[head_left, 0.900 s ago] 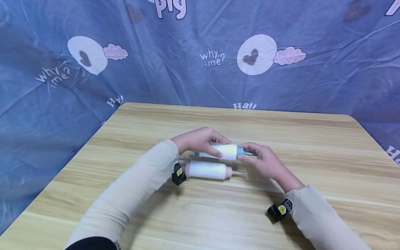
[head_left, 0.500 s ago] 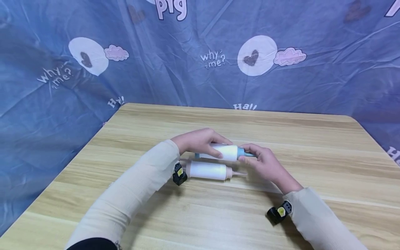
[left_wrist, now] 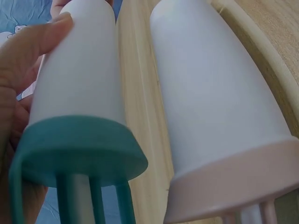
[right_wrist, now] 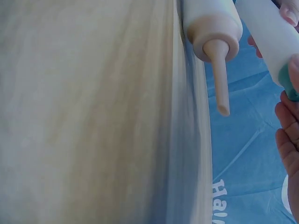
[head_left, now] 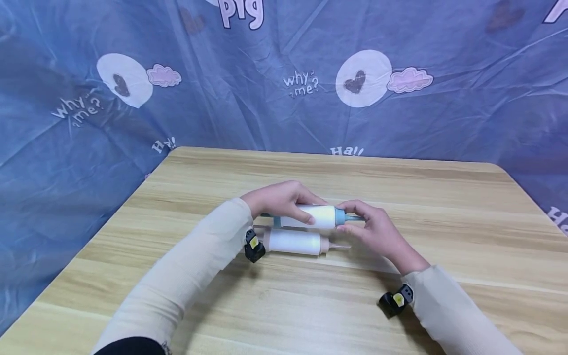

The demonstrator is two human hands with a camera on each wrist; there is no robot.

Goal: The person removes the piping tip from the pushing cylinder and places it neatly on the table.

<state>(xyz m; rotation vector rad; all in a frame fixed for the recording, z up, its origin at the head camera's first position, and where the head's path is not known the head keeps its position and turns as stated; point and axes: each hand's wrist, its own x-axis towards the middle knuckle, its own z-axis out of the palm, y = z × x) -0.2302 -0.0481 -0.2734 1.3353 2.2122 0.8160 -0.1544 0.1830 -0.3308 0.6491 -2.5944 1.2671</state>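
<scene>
In the head view, a white syringe-like tube with teal ends point(head_left: 326, 217) lies crosswise between the two hands. The left hand point(head_left: 288, 198) grips its white barrel, thumb on the near side. At its other end, the right hand point(head_left: 372, 224) pinches the teal collar by the thin nozzle. A matching tube with pink ends point(head_left: 295, 241) rests on the table just nearer, untouched, its nozzle to the right. From the left wrist, the teal flange point(left_wrist: 79, 144) shows several struts around a pale rod. The right wrist view catches the pink tube's nozzle point(right_wrist: 219, 77) and the right fingers point(right_wrist: 287, 135).
Both tubes are over a wood-grain table point(head_left: 284, 315). A blue printed cloth point(head_left: 248, 118) hangs behind and to the left of it. Black wrist cameras point(head_left: 254, 246) sit on both sleeves, the left one close to the pink tube's rear end.
The teal-ended tube has turned or shifted slightly: more of its teal rear end now shows beyond the left hand. Both hands keep nearly the same places, and the pink-ended tube stays still.
</scene>
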